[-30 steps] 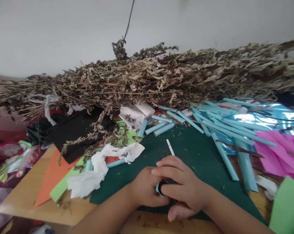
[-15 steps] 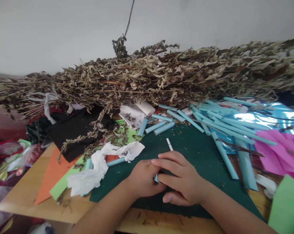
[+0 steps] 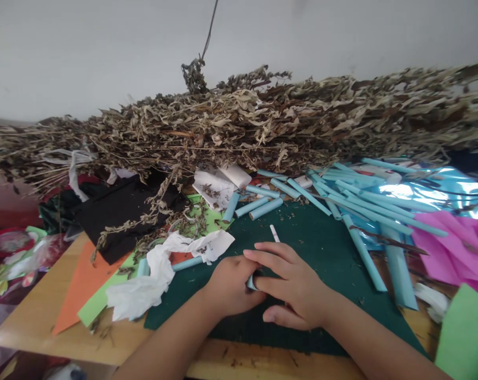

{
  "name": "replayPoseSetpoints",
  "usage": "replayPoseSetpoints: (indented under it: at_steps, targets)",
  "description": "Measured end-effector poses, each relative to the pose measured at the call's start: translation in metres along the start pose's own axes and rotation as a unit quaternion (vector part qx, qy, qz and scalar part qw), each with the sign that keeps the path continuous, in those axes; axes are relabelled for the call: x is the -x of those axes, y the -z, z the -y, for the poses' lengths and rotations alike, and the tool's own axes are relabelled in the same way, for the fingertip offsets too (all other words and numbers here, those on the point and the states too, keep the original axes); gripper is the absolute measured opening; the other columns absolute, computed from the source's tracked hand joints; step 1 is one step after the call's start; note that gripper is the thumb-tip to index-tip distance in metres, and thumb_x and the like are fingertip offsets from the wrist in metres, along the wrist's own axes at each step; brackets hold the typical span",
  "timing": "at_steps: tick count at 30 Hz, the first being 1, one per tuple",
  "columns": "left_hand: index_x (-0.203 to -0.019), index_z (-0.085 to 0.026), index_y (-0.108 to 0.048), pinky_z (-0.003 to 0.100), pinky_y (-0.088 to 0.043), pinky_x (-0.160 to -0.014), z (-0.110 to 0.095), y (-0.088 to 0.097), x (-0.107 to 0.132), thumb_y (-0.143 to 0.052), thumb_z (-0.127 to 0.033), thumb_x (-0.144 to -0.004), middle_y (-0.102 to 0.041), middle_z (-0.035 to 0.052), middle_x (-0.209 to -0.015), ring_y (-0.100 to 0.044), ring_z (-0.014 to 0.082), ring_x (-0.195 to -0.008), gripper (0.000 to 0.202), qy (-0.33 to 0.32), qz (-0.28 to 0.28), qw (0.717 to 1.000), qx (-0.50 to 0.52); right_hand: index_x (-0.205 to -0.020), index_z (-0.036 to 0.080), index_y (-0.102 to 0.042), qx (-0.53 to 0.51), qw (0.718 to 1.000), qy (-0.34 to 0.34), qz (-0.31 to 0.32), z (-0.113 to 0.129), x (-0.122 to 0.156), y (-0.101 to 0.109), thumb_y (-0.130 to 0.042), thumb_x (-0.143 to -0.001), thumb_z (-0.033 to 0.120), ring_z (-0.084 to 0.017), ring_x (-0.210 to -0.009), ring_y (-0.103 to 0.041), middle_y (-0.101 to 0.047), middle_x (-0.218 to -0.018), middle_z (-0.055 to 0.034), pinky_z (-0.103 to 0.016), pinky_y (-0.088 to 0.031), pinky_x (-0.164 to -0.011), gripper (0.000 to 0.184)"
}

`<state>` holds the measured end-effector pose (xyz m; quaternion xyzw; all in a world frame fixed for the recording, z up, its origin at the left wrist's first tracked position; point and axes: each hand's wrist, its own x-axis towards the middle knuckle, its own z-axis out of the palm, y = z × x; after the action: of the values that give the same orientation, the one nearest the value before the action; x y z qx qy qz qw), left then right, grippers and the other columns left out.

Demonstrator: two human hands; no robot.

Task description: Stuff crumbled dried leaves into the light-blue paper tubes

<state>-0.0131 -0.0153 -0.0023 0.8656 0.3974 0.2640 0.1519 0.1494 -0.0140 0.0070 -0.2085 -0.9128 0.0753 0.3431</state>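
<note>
In front of me, my left hand (image 3: 234, 285) is closed round a small blue paper tube (image 3: 251, 283), of which only the end shows. My right hand (image 3: 296, 287) lies against it from the right, its fingers stretched and apart. One right fingertip touches the tube's end, while another rests on the left hand's knuckles. Both hands are over a dark green sheet (image 3: 302, 221). Just behind the right hand lies a thin white stick (image 3: 274, 233), partly covered by the fingers. Short blue paper tubes (image 3: 266, 208) are grouped at the sheet's back edge.
Dried leafy stalks (image 3: 231, 121) stretch across the back against the wall. Several long blue tubes (image 3: 373, 208) are heaped at the right, near pink paper (image 3: 456, 248) and green paper (image 3: 464, 332). Crumpled white tissue (image 3: 159, 274), orange paper (image 3: 78, 285) and black cloth-like material (image 3: 115, 216) lie left.
Both hands stay together in nearly the same place. The right fingers have shifted slightly, and the tube's end shows a little more. The view has moved marginally.
</note>
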Motion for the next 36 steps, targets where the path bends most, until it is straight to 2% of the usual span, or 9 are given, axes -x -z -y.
replayPoseSetpoints:
  at_steps: [12,15,20,25,27,30,32,34,36]
  targets:
    - [-0.072,-0.017,-0.048,0.026,-0.041,-0.048,0.001,0.004,-0.001,-0.050,-0.020,-0.059,-0.061,0.0049,-0.064,-0.058,0.0196,-0.056,0.013,0.002,0.039,0.998,-0.055,-0.073,0.018,-0.060,-0.002,0.999,-0.029,0.041,-0.001,-0.001,0.007,-0.031,-0.080,0.050,-0.028,-0.114,-0.028,-0.039,-0.123,-0.0082,-0.043,-0.029,-0.089,0.044]
    - [-0.076,-0.018,-0.048,0.026,-0.041,-0.050,0.002,0.003,-0.001,-0.049,-0.020,-0.059,-0.062,0.0046,-0.068,-0.058,0.0194,-0.059,0.017,-0.005,0.059,0.997,-0.051,-0.069,0.018,-0.059,0.008,0.998,-0.034,0.057,-0.002,0.000,0.006,-0.035,-0.078,0.051,-0.029,-0.114,-0.028,-0.038,-0.124,-0.0079,-0.045,-0.028,-0.089,0.043]
    - [-0.068,-0.018,-0.045,0.025,-0.038,-0.048,0.002,0.004,-0.002,-0.049,-0.019,-0.058,-0.057,0.0026,-0.060,-0.055,0.0178,-0.054,0.010,0.006,0.073,0.996,-0.053,-0.078,0.019,-0.060,-0.001,1.000,-0.027,0.003,-0.003,0.001,0.007,-0.033,-0.079,0.049,-0.029,-0.113,-0.030,-0.040,-0.122,-0.0086,-0.047,-0.027,-0.088,0.041]
    - [-0.069,-0.018,-0.044,0.025,-0.037,-0.047,0.003,0.005,-0.002,-0.049,-0.021,-0.060,-0.057,0.0038,-0.062,-0.054,0.0184,-0.055,0.010,0.002,0.077,0.995,-0.069,-0.072,0.018,-0.058,0.021,0.997,-0.042,0.064,-0.003,0.001,0.008,-0.040,-0.076,0.046,-0.031,-0.115,-0.028,-0.038,-0.125,-0.0083,-0.048,-0.027,-0.089,0.034]
    - [-0.068,-0.018,-0.044,0.024,-0.037,-0.047,0.003,0.005,-0.002,-0.049,-0.020,-0.060,-0.056,0.0025,-0.061,-0.052,0.0166,-0.054,0.009,0.001,0.057,0.996,-0.067,-0.080,0.019,-0.058,0.027,0.998,-0.028,0.040,-0.003,0.001,0.009,-0.042,-0.076,0.042,-0.030,-0.114,-0.030,-0.038,-0.124,-0.0087,-0.048,-0.028,-0.088,0.029]
    - [-0.069,-0.018,-0.044,0.023,-0.037,-0.048,0.003,0.005,-0.002,-0.047,-0.019,-0.063,-0.054,0.0017,-0.061,-0.051,0.0145,-0.055,0.006,-0.002,0.008,0.997,-0.074,-0.094,0.019,-0.053,0.043,0.997,-0.012,-0.060,-0.004,0.002,0.011,-0.045,-0.074,0.024,-0.028,-0.110,-0.035,-0.040,-0.119,-0.0096,-0.047,-0.033,-0.085,0.022]
    - [-0.072,-0.018,-0.045,0.024,-0.038,-0.050,0.002,0.006,-0.002,-0.046,-0.022,-0.067,-0.055,0.0027,-0.063,-0.050,0.0144,-0.056,0.006,-0.011,-0.021,0.997,-0.079,-0.094,0.019,-0.051,0.054,0.992,-0.017,-0.115,-0.005,0.003,0.011,-0.044,-0.071,0.012,-0.026,-0.104,-0.040,-0.043,-0.114,-0.0095,-0.045,-0.036,-0.083,0.025]
    - [-0.076,-0.018,-0.045,0.025,-0.040,-0.052,0.002,0.006,-0.003,-0.046,-0.024,-0.069,-0.055,0.0039,-0.067,-0.050,0.0149,-0.059,0.009,-0.032,-0.048,0.996,-0.072,-0.091,0.018,-0.051,0.055,0.988,-0.021,-0.141,-0.005,0.003,0.010,-0.044,-0.070,0.009,-0.023,-0.094,-0.046,-0.048,-0.104,-0.0092,-0.042,-0.039,-0.077,0.024]
    - [-0.082,-0.017,-0.044,0.027,-0.042,-0.057,0.002,0.007,-0.003,-0.046,-0.023,-0.070,-0.055,0.0056,-0.072,-0.051,0.0162,-0.065,0.014,-0.060,-0.068,0.994,-0.058,-0.092,0.018,-0.052,0.050,0.990,-0.016,-0.130,-0.005,0.003,0.010,-0.045,-0.071,0.011,-0.019,-0.078,-0.049,-0.053,-0.089,-0.0077,-0.037,-0.040,-0.067,0.023]
